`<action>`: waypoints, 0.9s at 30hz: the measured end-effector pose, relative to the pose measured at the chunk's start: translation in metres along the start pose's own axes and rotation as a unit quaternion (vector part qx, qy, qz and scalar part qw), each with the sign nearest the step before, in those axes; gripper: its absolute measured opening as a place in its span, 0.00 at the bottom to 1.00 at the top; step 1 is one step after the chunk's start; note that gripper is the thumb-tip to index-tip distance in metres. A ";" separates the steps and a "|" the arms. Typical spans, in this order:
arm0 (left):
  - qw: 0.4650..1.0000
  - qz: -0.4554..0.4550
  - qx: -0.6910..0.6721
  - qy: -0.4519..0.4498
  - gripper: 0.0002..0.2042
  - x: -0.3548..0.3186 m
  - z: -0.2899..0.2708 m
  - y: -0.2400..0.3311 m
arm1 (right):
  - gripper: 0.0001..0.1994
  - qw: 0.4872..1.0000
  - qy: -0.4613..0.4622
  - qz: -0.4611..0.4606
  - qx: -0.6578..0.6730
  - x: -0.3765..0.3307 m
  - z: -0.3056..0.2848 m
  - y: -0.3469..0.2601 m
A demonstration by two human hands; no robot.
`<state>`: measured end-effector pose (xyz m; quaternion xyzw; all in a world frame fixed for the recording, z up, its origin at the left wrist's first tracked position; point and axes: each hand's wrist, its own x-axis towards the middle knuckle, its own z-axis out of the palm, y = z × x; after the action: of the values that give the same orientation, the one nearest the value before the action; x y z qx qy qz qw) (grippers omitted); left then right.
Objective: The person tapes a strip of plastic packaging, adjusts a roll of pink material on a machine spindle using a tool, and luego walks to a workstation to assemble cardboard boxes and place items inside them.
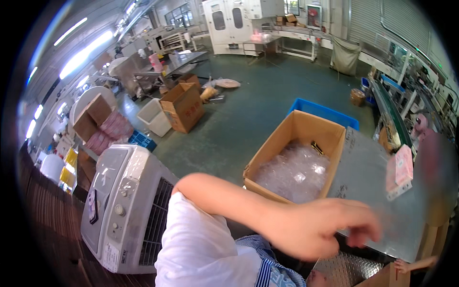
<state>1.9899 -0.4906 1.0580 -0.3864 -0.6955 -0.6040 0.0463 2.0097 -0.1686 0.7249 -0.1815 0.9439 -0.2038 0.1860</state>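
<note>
My left hand reaches across to the right on a bare forearm below a white sleeve. It hangs over the near edge of a grey metal tabletop, fingers loosely bent and apart, blurred by motion. Nothing shows in it. Beyond the forearm stands an open cardboard box filled with clear plastic pieces, a small black-and-gold item on top. Below the hand lies shiny, textured silvery material beside cardboard. A patch of skin at the lower edge may be my right hand; its fingers are hidden.
A grey air cooler with a phone on it stands left. A blue crate sits behind the box. On the tabletop is a pink-and-white package. Another person's hand rests on cardboard at lower right. A conveyor runs along the right.
</note>
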 end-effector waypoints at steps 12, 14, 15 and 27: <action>0.761 -0.414 0.255 -0.429 0.20 -0.173 0.066 -0.190 | 0.15 0.997 -0.072 -0.001 -0.034 0.015 -0.005 0.010; 0.769 -0.447 0.277 -0.362 0.19 -0.185 0.083 -0.197 | 0.17 0.993 -0.113 0.014 -0.031 0.012 0.013 0.031; 0.773 -0.477 0.295 -0.297 0.19 -0.190 0.092 -0.198 | 0.17 0.990 -0.134 0.021 -0.029 0.012 0.022 0.040; 0.811 -0.485 0.171 -0.280 0.33 -0.198 0.017 -0.219 | 0.18 0.987 -0.035 -0.020 0.153 -0.031 0.007 -0.030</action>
<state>2.0051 -0.5648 0.7723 -0.1368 -0.8676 -0.2851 -0.3838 2.0479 -0.1838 0.7411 -0.1768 0.8907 -0.3432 0.2400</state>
